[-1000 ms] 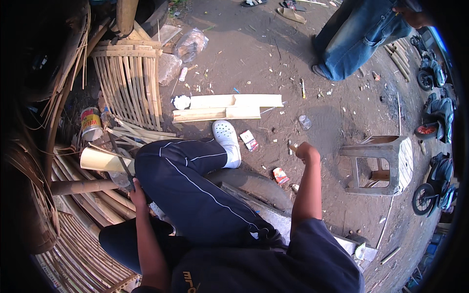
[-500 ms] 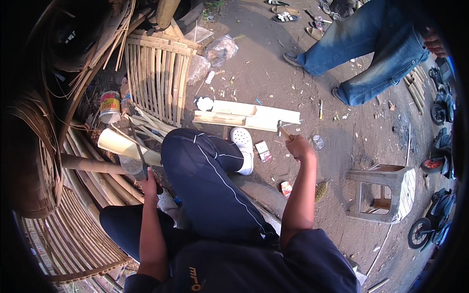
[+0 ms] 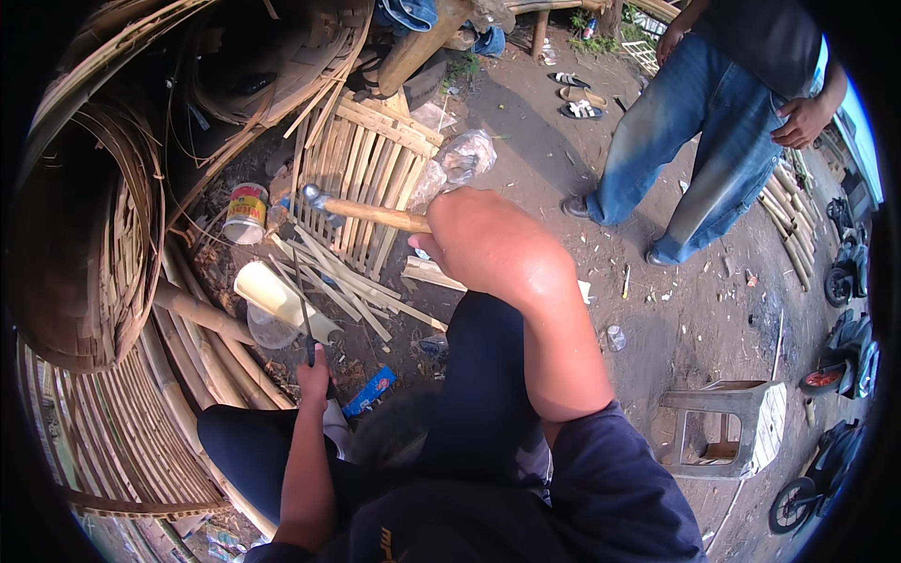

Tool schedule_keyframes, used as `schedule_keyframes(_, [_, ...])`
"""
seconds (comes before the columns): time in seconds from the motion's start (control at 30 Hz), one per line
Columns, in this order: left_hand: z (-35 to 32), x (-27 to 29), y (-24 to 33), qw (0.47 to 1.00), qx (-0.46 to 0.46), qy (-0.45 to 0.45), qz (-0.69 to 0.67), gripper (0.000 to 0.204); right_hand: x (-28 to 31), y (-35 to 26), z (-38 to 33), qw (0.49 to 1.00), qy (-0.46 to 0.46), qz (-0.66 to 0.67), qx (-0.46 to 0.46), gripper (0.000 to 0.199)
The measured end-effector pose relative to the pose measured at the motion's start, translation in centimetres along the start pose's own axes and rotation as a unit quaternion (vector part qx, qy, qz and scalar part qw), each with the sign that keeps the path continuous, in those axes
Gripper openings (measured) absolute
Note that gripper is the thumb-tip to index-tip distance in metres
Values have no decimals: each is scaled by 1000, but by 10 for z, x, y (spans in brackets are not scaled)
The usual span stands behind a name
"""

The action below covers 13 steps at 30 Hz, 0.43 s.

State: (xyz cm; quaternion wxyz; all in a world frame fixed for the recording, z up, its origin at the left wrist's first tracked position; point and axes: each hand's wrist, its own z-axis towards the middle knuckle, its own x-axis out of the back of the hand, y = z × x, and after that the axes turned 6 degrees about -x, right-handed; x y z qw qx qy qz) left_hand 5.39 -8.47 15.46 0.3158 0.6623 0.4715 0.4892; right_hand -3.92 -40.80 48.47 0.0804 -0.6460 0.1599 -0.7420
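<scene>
My right hand [image 3: 483, 242] is raised and closed around the wooden handle of a hammer [image 3: 375, 215], its metal head pointing left. Lower down, my left hand [image 3: 313, 377] grips the dark handle of a long knife [image 3: 305, 314], whose narrow blade points away from me. In the picture the blade crosses a pale split bamboo piece [image 3: 266, 289]; I cannot tell whether they touch. Thin bamboo strips [image 3: 352, 291] lie just beyond. Another pale bamboo length [image 3: 434, 273] is mostly hidden behind my right hand.
Bamboo slat panels [image 3: 122, 422] and poles [image 3: 202, 347] lie at the left, near a paint can [image 3: 246, 214]. A person in jeans [image 3: 648, 141] stands at the far right. A stool [image 3: 723, 427] is to my right, with parked motorbikes [image 3: 798, 497] beyond.
My right hand has lifted the hammer up and leftward from low over the ground. The head view has shifted, and my right leg has moved. The left hand still holds the knife.
</scene>
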Motion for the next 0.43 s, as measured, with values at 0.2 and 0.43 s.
schedule_keyframes(0.2, [-5,7,9,1000,8,1,-17,43,-91,-18,62,960,-246,-26,134,30])
schedule_keyframes(0.43, [-11,10,20,999,40,7,20,41,-140,8,74,930,-296,153,154,31])
